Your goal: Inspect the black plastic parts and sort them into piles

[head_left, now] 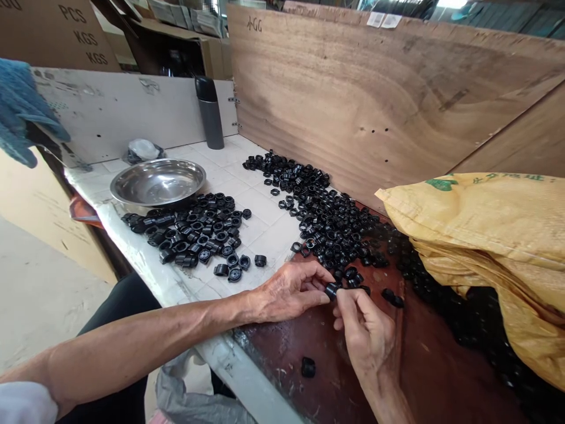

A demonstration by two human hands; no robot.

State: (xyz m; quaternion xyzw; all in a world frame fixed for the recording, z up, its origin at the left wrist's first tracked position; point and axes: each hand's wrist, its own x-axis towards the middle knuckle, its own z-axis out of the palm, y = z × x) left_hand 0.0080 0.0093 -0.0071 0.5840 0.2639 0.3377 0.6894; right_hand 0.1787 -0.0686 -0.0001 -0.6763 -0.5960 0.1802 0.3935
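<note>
My left hand (289,291) and my right hand (364,330) meet over the dark brown board, both pinching one small black plastic ring part (332,290) between their fingertips. Just beyond them spreads a long heap of loose black ring parts (326,221), running from the white tiles down to the yellow sack. To the left lies a second cluster of black parts (194,232), darker and more tube-like, near the steel bowl. One single black part (308,367) lies alone on the board near my right wrist.
An empty steel bowl (158,182) sits at the back left beside a crumpled plastic bag (142,150). A dark grey flask (209,112) stands against the white panel. A yellow woven sack (489,235) spills parts at right. Plywood sheets (375,88) wall the back.
</note>
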